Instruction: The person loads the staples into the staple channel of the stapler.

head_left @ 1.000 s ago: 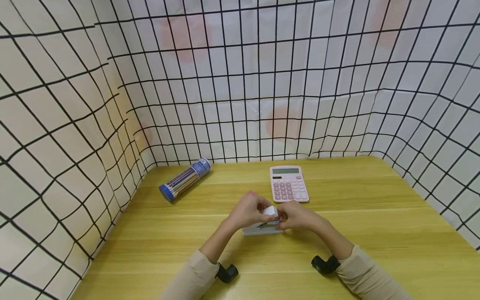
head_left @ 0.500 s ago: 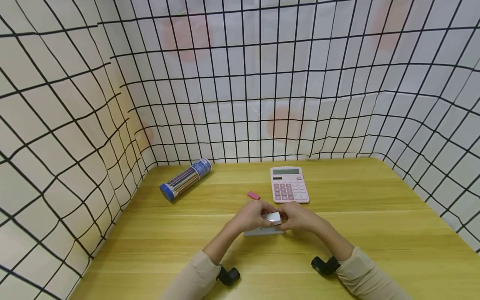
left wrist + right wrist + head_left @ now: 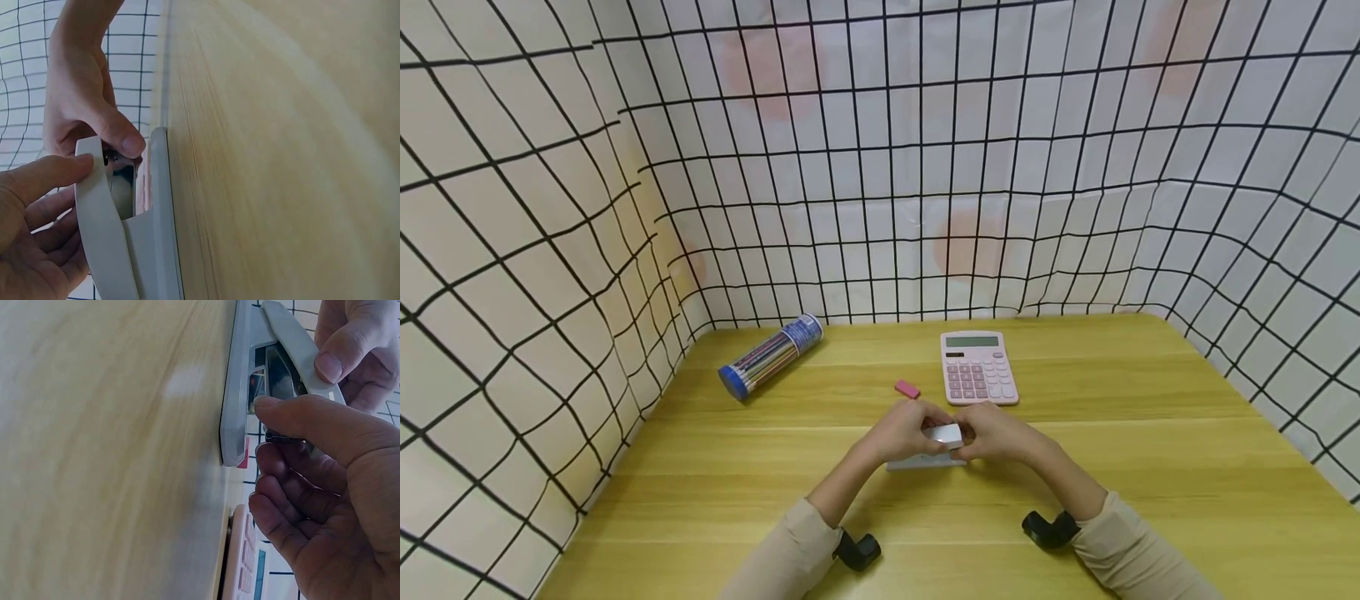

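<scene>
A white and grey stapler stands on the wooden table in front of the person, its top arm raised from the base. The left hand holds the top arm, thumb on one side and fingers on the other. From the other end, the right hand pinches the stapler's dark metal front part between thumb and fingers, below the raised arm. In the head view the hands cover much of the stapler. Whether staples sit inside cannot be made out.
Behind the hands lies a small pink block. A pink calculator rests to its right. Farther left is a clear tube of pencils with a blue cap. A white wall with black grid lines encloses the table.
The left hand and the stapler's top arm have come slightly down and toward the right hand, uncovering the pink block. Over the last half second the hands stay nearly still.
</scene>
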`<state>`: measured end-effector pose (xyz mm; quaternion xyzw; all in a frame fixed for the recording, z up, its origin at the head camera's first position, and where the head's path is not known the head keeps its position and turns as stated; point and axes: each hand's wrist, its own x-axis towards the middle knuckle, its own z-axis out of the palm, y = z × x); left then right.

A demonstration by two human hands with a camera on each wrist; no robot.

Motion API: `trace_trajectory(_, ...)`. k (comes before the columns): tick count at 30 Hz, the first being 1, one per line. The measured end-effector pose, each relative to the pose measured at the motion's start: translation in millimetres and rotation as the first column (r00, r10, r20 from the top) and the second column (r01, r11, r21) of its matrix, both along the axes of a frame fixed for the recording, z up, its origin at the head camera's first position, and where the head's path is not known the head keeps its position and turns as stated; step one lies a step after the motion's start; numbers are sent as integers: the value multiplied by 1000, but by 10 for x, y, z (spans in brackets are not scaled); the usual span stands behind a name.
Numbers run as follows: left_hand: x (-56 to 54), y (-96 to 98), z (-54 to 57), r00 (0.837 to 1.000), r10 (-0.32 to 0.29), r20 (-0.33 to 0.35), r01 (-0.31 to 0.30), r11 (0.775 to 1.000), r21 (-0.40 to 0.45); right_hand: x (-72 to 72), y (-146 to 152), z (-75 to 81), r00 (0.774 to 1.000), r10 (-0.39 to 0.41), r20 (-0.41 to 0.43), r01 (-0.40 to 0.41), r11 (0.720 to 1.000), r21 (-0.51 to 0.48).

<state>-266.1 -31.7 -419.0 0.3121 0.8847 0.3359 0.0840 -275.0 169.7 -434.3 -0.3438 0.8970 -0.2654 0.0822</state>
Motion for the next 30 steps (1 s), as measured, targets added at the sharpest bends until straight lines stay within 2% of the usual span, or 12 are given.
trace_trajectory(13, -4, -3, -18, 1000, -1, 11, 1, 1000, -7, 9, 1, -12, 1000, 11, 30, -10, 1000, -9)
trace_trajectory(25, -15, -44, -11, 998, -59, -6, 59, 998, -37, 10, 0, -19, 1000, 14, 3, -14, 1000, 21)
trace_trajectory(30, -8, -52, 13, 992, -96, -82, 87, 990, -109, 10, -10, -11, 1000, 19, 17, -19, 999, 26)
